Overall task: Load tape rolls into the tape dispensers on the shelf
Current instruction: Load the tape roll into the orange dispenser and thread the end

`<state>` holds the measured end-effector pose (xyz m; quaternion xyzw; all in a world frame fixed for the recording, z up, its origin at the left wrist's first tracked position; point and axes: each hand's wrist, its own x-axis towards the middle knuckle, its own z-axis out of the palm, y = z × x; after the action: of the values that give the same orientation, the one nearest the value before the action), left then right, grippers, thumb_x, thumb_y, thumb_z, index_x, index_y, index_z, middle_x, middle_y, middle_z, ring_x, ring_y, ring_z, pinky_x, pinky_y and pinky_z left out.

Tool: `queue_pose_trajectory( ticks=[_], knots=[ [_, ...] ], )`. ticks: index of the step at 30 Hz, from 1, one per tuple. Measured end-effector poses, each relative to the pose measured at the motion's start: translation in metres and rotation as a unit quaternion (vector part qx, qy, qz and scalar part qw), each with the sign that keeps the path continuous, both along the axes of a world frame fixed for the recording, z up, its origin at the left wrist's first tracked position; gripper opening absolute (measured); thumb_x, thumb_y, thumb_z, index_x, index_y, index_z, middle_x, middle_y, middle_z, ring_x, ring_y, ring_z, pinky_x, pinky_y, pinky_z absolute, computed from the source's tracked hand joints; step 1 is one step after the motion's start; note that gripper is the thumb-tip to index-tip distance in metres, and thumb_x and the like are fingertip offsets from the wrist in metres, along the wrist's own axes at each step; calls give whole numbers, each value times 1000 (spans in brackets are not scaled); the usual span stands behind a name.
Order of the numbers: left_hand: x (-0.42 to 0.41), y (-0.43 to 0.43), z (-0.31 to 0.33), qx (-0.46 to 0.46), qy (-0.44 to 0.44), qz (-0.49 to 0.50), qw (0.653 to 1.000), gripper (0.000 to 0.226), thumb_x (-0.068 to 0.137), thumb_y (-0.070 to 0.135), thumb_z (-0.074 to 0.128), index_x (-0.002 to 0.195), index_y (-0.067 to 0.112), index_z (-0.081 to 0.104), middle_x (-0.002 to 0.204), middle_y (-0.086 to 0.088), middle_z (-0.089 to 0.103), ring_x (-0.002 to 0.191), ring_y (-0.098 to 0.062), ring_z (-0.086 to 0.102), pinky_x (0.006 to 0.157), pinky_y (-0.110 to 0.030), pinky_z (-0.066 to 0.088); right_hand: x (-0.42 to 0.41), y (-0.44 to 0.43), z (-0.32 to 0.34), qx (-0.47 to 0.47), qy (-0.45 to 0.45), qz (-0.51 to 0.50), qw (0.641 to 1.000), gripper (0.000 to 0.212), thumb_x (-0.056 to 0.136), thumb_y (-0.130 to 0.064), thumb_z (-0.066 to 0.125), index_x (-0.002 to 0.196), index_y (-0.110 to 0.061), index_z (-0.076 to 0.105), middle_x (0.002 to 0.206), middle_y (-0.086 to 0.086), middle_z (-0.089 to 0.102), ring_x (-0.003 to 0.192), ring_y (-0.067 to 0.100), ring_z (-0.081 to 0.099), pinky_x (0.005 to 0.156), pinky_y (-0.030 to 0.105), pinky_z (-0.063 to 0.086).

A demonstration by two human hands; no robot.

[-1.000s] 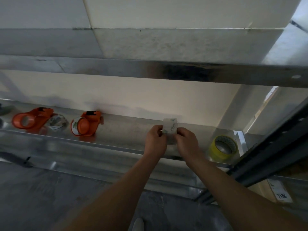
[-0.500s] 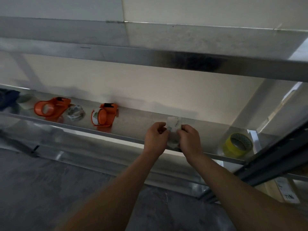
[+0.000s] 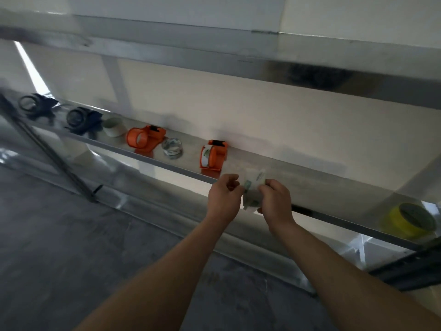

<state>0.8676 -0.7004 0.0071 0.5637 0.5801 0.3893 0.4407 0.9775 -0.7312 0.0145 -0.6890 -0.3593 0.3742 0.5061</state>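
The left hand [image 3: 224,197] and right hand [image 3: 276,199] pinch a crumpled clear printed strip [image 3: 254,185] over the shelf [image 3: 315,185] front edge, near an orange tape dispenser [image 3: 213,155].

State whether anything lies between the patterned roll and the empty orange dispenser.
Nothing visible does: the roll lies on the shelf close beside the empty dispenser. The left hand and right hand pinch a scrap, though.

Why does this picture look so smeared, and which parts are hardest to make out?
Head view: motion blur softens the whole frame, worst on the yellow tape roll and the far-left dark dispenser; the wide lens bows the shelf; a light streak glares upper left; the printed tape piece is unreadable.
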Motion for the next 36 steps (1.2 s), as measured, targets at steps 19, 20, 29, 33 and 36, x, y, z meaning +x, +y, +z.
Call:
queue_pose_trajectory(
  ticks=[19,20,29,33,36],
  knots=[
    [-115,-21,16,17,0,177,984,34,93,10,60,127,12,60,109,-2,66,101,-14,62,88,-27,52,-106,21,9,26,36,146,988,16,96,-13,48,99,-16,64,95,-10,60,87,13,57,74,39,51],
    [-116,-22,16,19,-1,187,982,34,92,10,60,126,12,61,108,-2,66,100,-15,62,88,-27,52,-107,21,10,27,43,153,987,17,96,-12,48,99,-15,64,95,-10,60,87,13,57,72,36,51],
    [-124,-33,17,30,-5,226,974,32,93,11,59,125,12,61,106,0,64,100,-14,62,90,-28,52,-117,25,10,26,69,202,977,23,95,-9,48,110,-11,65,104,0,60,91,16,57,65,27,45],
    [-137,-31,14,26,-11,237,971,32,93,10,59,125,11,60,104,1,64,97,-10,61,83,-22,52,-129,28,7,16,86,217,972,21,96,-10,49,113,-11,63,111,2,59,93,14,57,64,24,45],
    [-150,-26,11,28,-15,242,970,31,93,10,59,124,11,60,104,1,63,95,-9,61,76,-17,49,-141,34,4,8,80,221,972,27,97,-12,49,120,-11,62,118,5,59,103,21,58,64,24,45]
  ],
)
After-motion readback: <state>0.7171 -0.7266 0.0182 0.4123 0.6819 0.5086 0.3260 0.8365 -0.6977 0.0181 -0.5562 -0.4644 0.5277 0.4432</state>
